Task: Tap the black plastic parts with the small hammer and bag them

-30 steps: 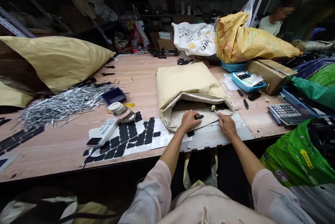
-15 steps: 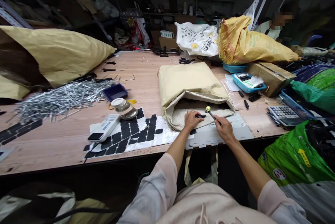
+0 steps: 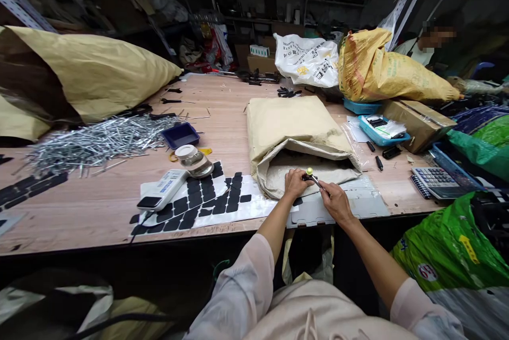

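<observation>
My left hand (image 3: 295,183) is closed around a small black part (image 3: 307,177), mostly hidden by the fingers, just in front of the open mouth of a tan paper sack (image 3: 292,121). A small hammer (image 3: 314,177) with a metal shaft and a yellow-green round head is gripped in my right hand (image 3: 336,202). The head is at the black part by my left fingertips; whether the two touch I cannot tell. Beneath my hands lies a pale grey sheet (image 3: 360,199) at the table's front edge.
To the left are black adhesive pads (image 3: 181,206), a white handheld device (image 3: 165,190), a glass jar (image 3: 194,162), a dark blue tray (image 3: 180,136) and a heap of metal rods (image 3: 99,141). On the right stand a calculator (image 3: 437,181), blue basket (image 3: 384,130) and green sack (image 3: 437,239).
My right hand has moved left and brought the hammer's head over to the black part at my left fingers. The whole view has shifted slightly.
</observation>
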Demonstrator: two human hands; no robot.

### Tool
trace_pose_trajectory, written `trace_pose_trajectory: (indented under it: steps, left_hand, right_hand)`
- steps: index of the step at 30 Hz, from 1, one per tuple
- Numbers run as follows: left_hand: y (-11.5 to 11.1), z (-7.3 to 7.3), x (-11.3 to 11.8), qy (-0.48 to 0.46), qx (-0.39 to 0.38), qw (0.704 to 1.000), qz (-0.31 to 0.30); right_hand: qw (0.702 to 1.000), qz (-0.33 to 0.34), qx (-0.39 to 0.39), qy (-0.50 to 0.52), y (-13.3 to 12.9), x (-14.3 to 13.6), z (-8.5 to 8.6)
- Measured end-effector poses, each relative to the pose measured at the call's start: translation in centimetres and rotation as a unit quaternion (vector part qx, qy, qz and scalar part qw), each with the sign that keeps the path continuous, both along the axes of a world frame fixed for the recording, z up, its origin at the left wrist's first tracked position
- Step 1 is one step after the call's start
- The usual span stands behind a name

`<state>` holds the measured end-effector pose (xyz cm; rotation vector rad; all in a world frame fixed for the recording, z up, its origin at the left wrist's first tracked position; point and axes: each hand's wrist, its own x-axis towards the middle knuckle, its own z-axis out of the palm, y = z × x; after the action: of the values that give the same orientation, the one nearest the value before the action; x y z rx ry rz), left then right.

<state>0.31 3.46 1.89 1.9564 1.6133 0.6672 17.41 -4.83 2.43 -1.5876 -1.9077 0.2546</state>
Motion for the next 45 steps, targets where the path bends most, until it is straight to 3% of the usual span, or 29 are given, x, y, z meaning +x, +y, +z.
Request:
trace_pose_trajectory:
  steps: [6,12,18,21,24,29,31,33,36,39,41,43,45]
  left_hand:
    - [0.0,-0.1,0.1,-0.013,-0.003,1.0,-0.001]
    - [0.0,-0.2,-0.1,-0.015,0.001,1.0,-0.002]
    - [-0.8,1.0,-0.2,-0.015,0.008,1.0,-0.009]
    - [-4.1,2.0,-0.4,-0.023,0.066,0.997,-0.025]
    - [-9.5,1.8,-1.0,-0.026,0.119,0.989,-0.084]
    - [-17.3,-1.6,-2.1,-0.005,0.148,0.982,-0.117]
    - [-18.8,-2.9,-2.2,0.012,0.16,0.98,-0.12]
    - [-19.2,-3.4,-1.9,0.015,0.175,0.977,-0.121]
    - [-17.1,-2.1,-1.3,-0.016,0.185,0.977,-0.103]
    - [-11.2,0.3,-1.0,-0.086,0.153,0.984,-0.026]
    - [-5.7,1.8,-1.0,-0.146,0.08,0.982,0.087]
    - [-0.2,2.8,-1.2,-0.189,-0.018,0.956,0.225]
    - [4.2,3.3,-1.5,-0.162,-0.085,0.933,0.309]
  right_hand:
    - [0.999,-0.039,-0.003,0.014,1.5,2.1,-0.3]
    - [0.99,-0.102,0.014,-0.098,3.7,6.2,-1.6]
    - [0.986,-0.103,0.036,-0.13,4.1,6.7,-3.2]
    - [0.985,-0.104,0.042,-0.135,4.2,6.6,-3.4]
    - [0.985,-0.103,0.047,-0.133,4.3,6.6,-3.3]
    - [0.985,-0.108,0.041,-0.129,4.3,6.5,-3.3]
    - [0.984,-0.114,0.038,-0.129,4.3,6.4,-3.4]
    - [0.983,-0.121,0.036,-0.131,4.3,6.3,-3.4]
    - [0.983,-0.122,0.031,-0.135,4.3,6.2,-3.5]
    - [0.983,-0.116,0.026,-0.137,4.2,6.0,-3.4]
    - [0.983,-0.117,0.022,-0.138,4.2,6.0,-3.4]
    - [0.982,-0.121,0.021,-0.141,4.2,6.0,-3.4]
    - [0.982,-0.122,0.026,-0.145,4.2,6.1,-3.5]
